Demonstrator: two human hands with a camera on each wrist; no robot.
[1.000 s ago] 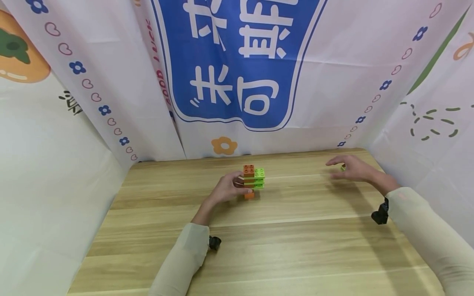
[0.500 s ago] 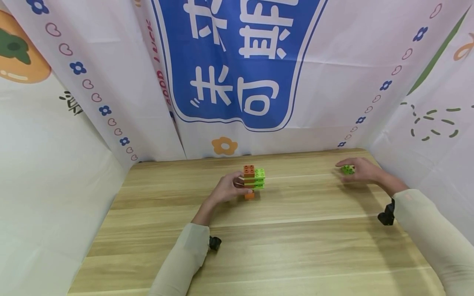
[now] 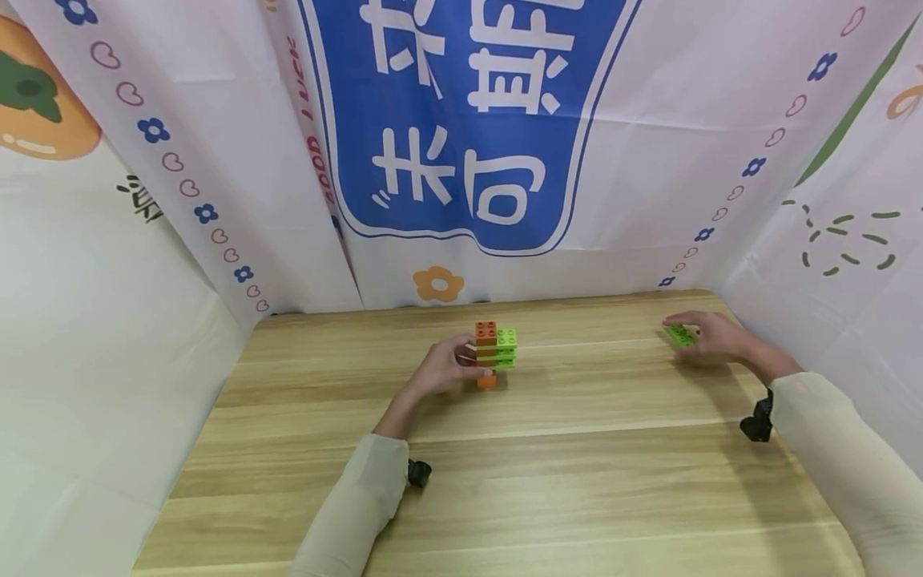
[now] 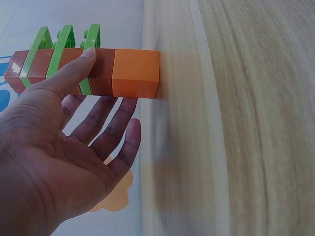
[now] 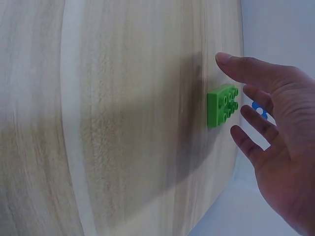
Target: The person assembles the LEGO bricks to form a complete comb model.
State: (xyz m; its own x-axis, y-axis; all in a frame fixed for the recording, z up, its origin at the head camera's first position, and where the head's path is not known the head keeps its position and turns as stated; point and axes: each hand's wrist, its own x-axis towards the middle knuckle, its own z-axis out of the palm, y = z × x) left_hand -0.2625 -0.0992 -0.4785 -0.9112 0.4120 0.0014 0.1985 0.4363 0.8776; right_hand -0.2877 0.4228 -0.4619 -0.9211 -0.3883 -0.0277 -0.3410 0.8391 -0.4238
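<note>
A tower of toy building bricks (image 3: 486, 332) stands upright near the back middle of the table. Brown bricks alternate with thin green plates (image 4: 58, 51) that jut out to one side, and an orange brick (image 4: 135, 73) forms the base. My left hand (image 3: 441, 366) grips the tower, its thumb on one face and fingers round the other side. At the back right, a flat green studded brick (image 5: 224, 105) lies on the table. My right hand (image 5: 280, 118) hovers over it with fingers spread and relaxed, thumb apart from the fingers, holding nothing.
The wooden table (image 3: 577, 473) ends at a printed cloth wall (image 3: 620, 200) close behind the tower. Another cloth side (image 3: 815, 320) rises near my right hand. A black wrist camera (image 3: 757, 421) sits under the right sleeve.
My right hand has moved a little to the right, bringing it over the green brick, which now shows more between thumb and fingers. The left hand and the tower have stayed in place.
</note>
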